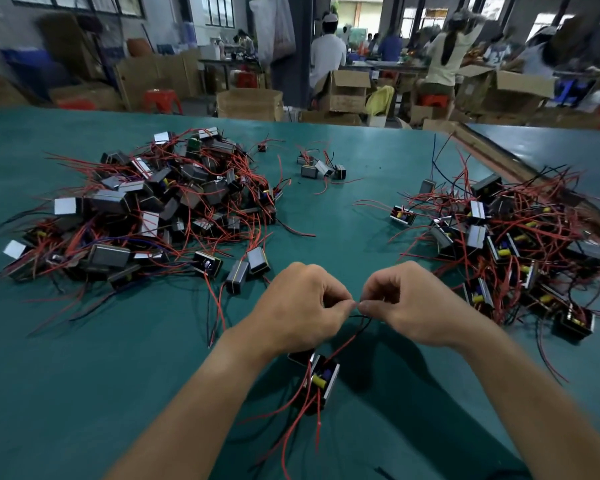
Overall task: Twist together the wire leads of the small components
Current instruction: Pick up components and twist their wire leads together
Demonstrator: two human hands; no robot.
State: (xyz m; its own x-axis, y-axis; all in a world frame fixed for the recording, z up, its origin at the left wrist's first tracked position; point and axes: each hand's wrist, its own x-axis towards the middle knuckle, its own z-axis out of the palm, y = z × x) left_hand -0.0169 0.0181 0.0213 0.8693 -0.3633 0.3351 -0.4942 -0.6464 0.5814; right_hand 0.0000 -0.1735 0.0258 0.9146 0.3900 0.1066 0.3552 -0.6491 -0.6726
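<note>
One component (pixel 321 377) in work, dozens heaped to either side

Both hands work close together above the tabletop (pixel 84 375), by the middle of its near edge. The left hand (pixel 298 306) and the right hand (pixel 416 303) are curled. Their fingers (pixel 343 304) meet tip to tip, pinching the ends of the wire leads (pixel 347 341) between thumb and forefinger. One red and one dark lead run down from the pinch to the component. It appears to rest on the tabletop just below the left wrist, with more red leads trailing from it toward the near edge.

Judging by the grip, the twist on this pair is under way. The joint itself is hidden between the fingertips, so I cannot tell how many turns it has. The loose red leads on the same component suggest further ends may be left.

Much remains. A large left heap (pixel 136 209) fills the left side of the tabletop, and a right heap (pixel 506 244) spreads along the right edge. Both are tangles of red and dark wire. Which heap is finished and which is waiting cannot be read. A small cluster (pixel 323 168) sits toward the far edge, between the heaps.

Strays from the left heap lie near the left hand, and their leads could snag the work. Beyond the far edge are cardboard boxes (pixel 250 103) and people (pixel 328 53), blurred.
</note>
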